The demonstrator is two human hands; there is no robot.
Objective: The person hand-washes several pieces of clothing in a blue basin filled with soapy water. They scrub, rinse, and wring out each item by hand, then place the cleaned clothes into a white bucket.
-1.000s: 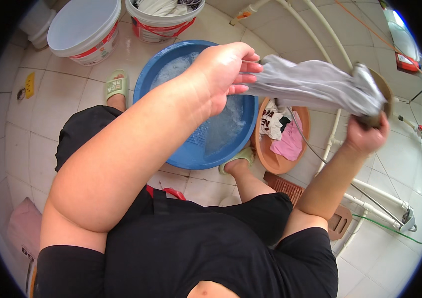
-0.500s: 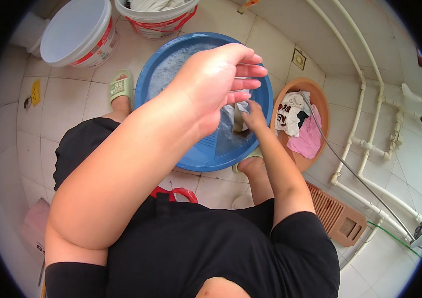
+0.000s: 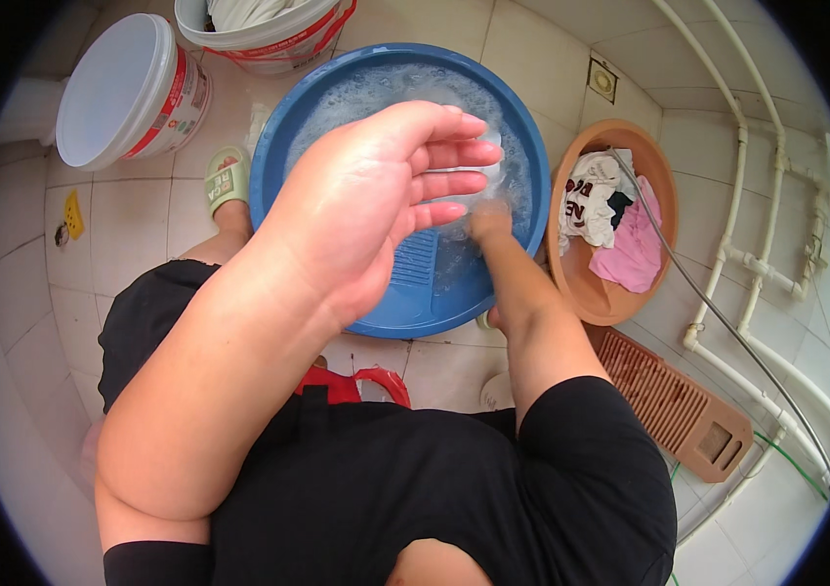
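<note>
A round blue tub (image 3: pixel 273 107) of soapy water (image 3: pixel 454 93) stands on the floor ahead of me, with a ribbed washboard (image 3: pixel 415 262) moulded into its near side. High over the tub, close to the camera, my left hand (image 3: pixel 386 181) is held up with its fingers stretched out and nothing in them. My right hand (image 3: pixel 490 217) reaches down into the right part of the water. It is blurred, and its fingers are hidden. A whitish patch just beyond it could be wet cloth or foam; I cannot tell which.
An orange-brown basin (image 3: pixel 571 293) at the right holds white, dark and pink clothes (image 3: pixel 625 254). Below it lies a brown washboard (image 3: pixel 669 405). White buckets (image 3: pixel 107 98) stand far left. Pipes (image 3: pixel 727 234) and a grey hose (image 3: pixel 718 337) run along the right wall.
My right hand has gone down into the water; before, pale cloth showed at its fingers above the surface. My left hand has shifted slightly left and stays open. The view has shifted a little.
</note>
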